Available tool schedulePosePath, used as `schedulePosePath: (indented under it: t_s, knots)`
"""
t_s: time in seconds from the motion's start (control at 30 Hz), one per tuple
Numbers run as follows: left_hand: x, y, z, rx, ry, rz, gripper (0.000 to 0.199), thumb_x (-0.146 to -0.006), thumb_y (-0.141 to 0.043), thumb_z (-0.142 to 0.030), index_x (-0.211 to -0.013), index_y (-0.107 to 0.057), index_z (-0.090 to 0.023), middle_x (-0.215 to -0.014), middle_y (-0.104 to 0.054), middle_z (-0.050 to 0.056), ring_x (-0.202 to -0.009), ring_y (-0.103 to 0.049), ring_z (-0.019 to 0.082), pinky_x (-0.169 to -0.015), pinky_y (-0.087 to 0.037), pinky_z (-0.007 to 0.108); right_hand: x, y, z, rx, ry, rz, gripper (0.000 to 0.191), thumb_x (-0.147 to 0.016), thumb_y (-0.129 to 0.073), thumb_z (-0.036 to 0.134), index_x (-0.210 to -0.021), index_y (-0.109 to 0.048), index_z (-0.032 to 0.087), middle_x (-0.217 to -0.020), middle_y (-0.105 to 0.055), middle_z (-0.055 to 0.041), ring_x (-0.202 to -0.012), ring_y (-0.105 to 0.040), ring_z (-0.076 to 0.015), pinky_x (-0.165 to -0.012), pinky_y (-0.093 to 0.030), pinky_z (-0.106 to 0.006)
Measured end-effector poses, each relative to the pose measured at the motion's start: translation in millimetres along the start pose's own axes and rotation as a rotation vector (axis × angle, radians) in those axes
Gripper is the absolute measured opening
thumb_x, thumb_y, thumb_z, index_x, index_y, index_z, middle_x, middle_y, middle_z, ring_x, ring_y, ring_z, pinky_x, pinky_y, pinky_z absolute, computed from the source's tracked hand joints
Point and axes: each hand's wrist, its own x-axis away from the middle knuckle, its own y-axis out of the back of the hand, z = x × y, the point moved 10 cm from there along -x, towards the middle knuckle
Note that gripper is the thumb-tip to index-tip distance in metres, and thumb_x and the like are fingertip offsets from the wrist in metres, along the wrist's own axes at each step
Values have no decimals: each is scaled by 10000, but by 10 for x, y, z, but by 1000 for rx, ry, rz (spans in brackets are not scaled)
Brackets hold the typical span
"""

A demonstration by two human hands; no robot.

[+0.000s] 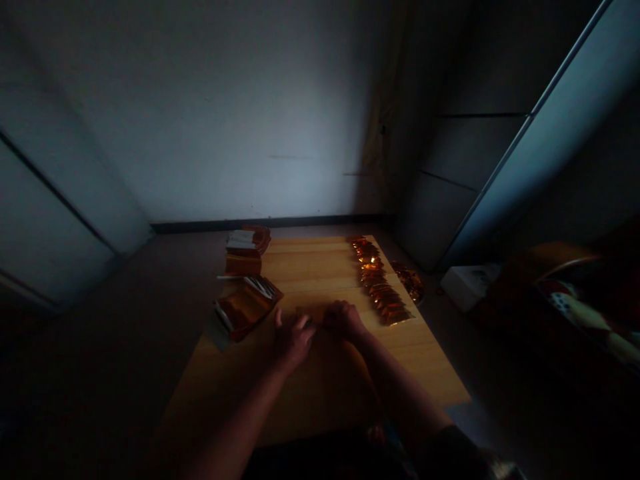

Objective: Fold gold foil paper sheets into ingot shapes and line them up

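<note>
Over the middle of the wooden table, my left hand point(295, 338) is low, one finger lifted apart and the others bent inward. Close to its right, my right hand point(345, 320) is curled with its fingers pressed together. Something dark orange-brown seems to lie between the fingertips, too dim to make out. On the left stands an open orange-brown tray or packet point(247, 308) with thin white strips along its edges. A row of shiny copper-coloured foil packets point(383, 290) overlaps along the table's right side.
The wooden table point(310, 263) stands before a pale wall point(260, 133). At its back left corner is a stack of orange and white pieces point(247, 241). More shiny foil point(409, 281) lies beyond the right edge, near a white box point(467, 287). The room is dim.
</note>
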Motion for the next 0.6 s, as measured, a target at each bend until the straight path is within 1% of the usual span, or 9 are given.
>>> schedulePosePath:
  t_s: [0.2,0.33,0.4,0.5,0.6]
  knots:
    - [12,6,-21,9,-36,-16,300,-860,-475,-183,-1000,-679,-354,-1085,-664,27,-955,-614,220,-1093,-58,666,-6,-6,-44,-147,52,-8,168,-730,-626,161,-842,-733,224,-895,-713,-35,-817,-635,-172,-727,-453,-241]
    - [21,4,-30,4,-41,-6,316,-853,-474,-175,-1028,-670,-351,-1092,-658,37,-957,-613,230,-1080,-58,688,-28,-14,-81,-199,40,-28,213,-713,-588,92,-825,-730,206,-887,-719,-34,-822,-647,-168,-740,-466,-239]
    - [20,-2,-29,-2,-38,4,328,-844,-471,-154,-1024,-670,-344,-1093,-656,41,-955,-615,231,-1076,-63,694,-36,-27,-85,-195,20,-22,207,-708,-598,105,-833,-729,205,-897,-719,-37,-829,-648,-173,-739,-468,-241]
    - [8,-12,-23,0,-26,15,336,-820,-481,-131,-1003,-673,-337,-1095,-655,40,-966,-613,235,-1075,-73,692,-37,-37,-82,-145,-16,-16,182,-692,-650,170,-852,-727,211,-919,-713,-46,-848,-641,-192,-738,-467,-256]
    - [-11,-34,-17,15,4,32,318,-795,-501,-134,-976,-677,-329,-1103,-653,36,-982,-605,237,-1074,-71,692,-27,-23,-77,-106,-32,-27,190,-692,-653,172,-862,-726,216,-927,-709,-46,-870,-634,-195,-758,-457,-260]
